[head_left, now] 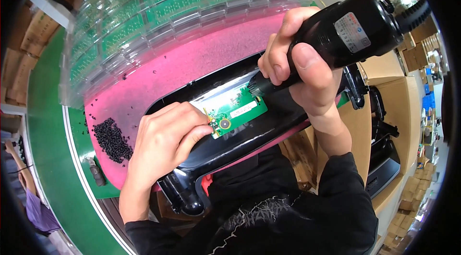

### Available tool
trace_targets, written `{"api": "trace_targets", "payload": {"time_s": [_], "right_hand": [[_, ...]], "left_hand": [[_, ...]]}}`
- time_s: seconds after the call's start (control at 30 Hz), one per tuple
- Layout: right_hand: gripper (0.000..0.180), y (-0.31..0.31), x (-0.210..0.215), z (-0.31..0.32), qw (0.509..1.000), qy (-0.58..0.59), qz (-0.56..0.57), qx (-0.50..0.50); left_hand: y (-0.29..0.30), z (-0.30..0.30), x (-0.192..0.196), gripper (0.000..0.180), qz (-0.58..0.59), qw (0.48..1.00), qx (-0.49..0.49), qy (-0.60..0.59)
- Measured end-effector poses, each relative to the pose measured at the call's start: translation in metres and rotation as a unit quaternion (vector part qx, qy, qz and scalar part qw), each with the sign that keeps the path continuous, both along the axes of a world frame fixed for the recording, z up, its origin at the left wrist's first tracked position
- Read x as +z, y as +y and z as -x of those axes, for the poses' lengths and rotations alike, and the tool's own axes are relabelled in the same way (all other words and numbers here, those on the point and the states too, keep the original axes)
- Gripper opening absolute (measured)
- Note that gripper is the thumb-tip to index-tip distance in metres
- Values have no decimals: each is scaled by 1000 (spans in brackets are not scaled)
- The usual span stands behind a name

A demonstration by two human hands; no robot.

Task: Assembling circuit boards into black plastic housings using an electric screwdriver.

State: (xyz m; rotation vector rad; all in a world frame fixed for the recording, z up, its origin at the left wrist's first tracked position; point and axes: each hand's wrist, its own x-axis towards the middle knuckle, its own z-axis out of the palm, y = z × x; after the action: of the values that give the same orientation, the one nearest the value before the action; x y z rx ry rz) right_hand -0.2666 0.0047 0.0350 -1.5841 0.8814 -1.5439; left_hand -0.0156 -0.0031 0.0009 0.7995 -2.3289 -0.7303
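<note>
My right hand (312, 70) is wrapped round a black corded electric screwdriver (357, 27), whose ridged nose points down at the far right part of a green circuit board (245, 115). Its very tip is hard to make out. At the board's left end, beside a round metal part, my left hand (168, 132) pinches the edge between thumb and fingers; the fingertips are partly hidden. The board lies in a long, glossy black plastic housing (211, 158), which stretches at a slant across the mat in front of me.
Clear trays (180, 3) of green boards are stacked at the back. A heap of small black screws (113, 139) lies left on the pink mat (201, 46). An open cardboard box (406, 125) with black parts stands right. Another person's purple sleeve (41, 212) shows far left.
</note>
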Motion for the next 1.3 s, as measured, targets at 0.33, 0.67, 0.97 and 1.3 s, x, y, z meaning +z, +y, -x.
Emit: {"api": "trace_targets", "payload": {"time_s": [0.33, 0.67, 0.97, 1.3], "right_hand": [[23, -7, -4, -4, 989, -125, -64, 44], [40, -4, -8, -9, 998, -16, 8, 67], [43, 17, 21, -27, 940, -215, 120, 237], [44, 23, 23, -52, 919, -276, 153, 239]], "left_hand": [[2, 0, -2, 16, -66, 994, -26, -77], [1, -2, -4, 15, -84, 993, -25, -78], [1, -6, -2, 15, -82, 989, -16, 122], [0, -11, -8, 15, -103, 975, -29, 195]]}}
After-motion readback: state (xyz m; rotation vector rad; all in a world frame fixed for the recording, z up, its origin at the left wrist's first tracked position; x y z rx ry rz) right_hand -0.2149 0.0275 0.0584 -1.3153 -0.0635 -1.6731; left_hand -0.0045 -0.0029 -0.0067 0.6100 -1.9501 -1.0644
